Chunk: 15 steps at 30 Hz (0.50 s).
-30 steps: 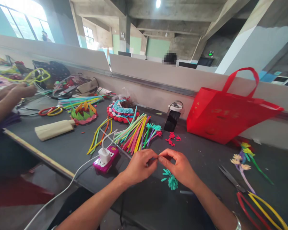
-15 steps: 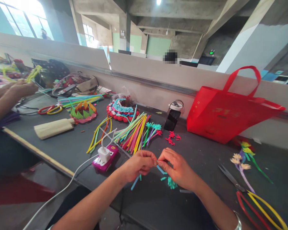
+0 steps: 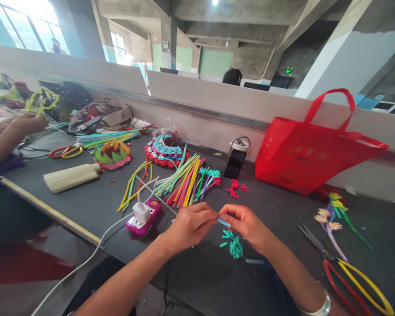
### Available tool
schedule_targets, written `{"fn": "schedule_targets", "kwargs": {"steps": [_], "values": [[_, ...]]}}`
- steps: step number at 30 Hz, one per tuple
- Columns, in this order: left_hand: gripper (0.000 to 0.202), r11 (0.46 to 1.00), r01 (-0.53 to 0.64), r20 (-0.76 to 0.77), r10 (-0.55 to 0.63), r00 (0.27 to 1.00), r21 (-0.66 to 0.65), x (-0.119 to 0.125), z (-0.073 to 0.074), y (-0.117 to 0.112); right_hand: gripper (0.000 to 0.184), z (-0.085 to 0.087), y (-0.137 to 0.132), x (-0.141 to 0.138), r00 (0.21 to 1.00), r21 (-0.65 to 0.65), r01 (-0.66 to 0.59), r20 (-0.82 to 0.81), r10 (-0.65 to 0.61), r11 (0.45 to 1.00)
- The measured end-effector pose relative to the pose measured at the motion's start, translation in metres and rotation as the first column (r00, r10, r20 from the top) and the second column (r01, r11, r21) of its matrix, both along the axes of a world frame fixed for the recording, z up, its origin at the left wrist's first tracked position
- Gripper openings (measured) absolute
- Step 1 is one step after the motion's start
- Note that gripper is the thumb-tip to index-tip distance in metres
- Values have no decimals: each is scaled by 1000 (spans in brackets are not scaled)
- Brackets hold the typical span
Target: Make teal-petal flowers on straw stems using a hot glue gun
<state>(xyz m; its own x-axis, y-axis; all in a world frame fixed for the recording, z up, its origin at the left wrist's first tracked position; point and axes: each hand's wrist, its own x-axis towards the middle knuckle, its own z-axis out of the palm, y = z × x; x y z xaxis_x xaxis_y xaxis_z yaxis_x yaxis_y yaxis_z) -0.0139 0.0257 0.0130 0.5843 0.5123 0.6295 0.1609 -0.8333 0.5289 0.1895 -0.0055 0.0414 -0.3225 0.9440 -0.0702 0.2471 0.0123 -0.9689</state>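
My left hand (image 3: pixel 191 226) and my right hand (image 3: pixel 246 224) meet over the dark table (image 3: pixel 95 206), both pinched on a short light-blue strip (image 3: pixel 224 222) held between their fingertips. Just below the hands lies a small teal fringed tuft (image 3: pixel 234 245) with loose teal bits. A fan of coloured strips (image 3: pixel 181 177) lies just beyond the hands.
A pink power strip (image 3: pixel 143 221) with a white charger sits left of my hands. Scissors (image 3: pixel 342 263) with yellow and red handles lie at right, near small paper flowers (image 3: pixel 331 215). A red bag (image 3: pixel 309 151), a dark bottle (image 3: pixel 236 160) and another person's hands (image 3: pixel 16 127) at far left.
The blue strip hung down from my left hand half a second ago; now it is drawn up short between both pinches. The hands rose slightly.
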Motion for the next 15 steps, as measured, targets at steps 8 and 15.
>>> {"fn": "schedule_targets", "kwargs": {"steps": [8, 15], "values": [[12, 989, -61, 98, 75, 992, -134, 4, 9, -6, 24, 3, -4, -4, 996, 111, -10, 94, 0, 994], [10, 698, -14, 185, 209, 960, -716, 13, 15, -10, 13, -12, -9, -15, 927, 567, -49, 332, -174, 822]]}}
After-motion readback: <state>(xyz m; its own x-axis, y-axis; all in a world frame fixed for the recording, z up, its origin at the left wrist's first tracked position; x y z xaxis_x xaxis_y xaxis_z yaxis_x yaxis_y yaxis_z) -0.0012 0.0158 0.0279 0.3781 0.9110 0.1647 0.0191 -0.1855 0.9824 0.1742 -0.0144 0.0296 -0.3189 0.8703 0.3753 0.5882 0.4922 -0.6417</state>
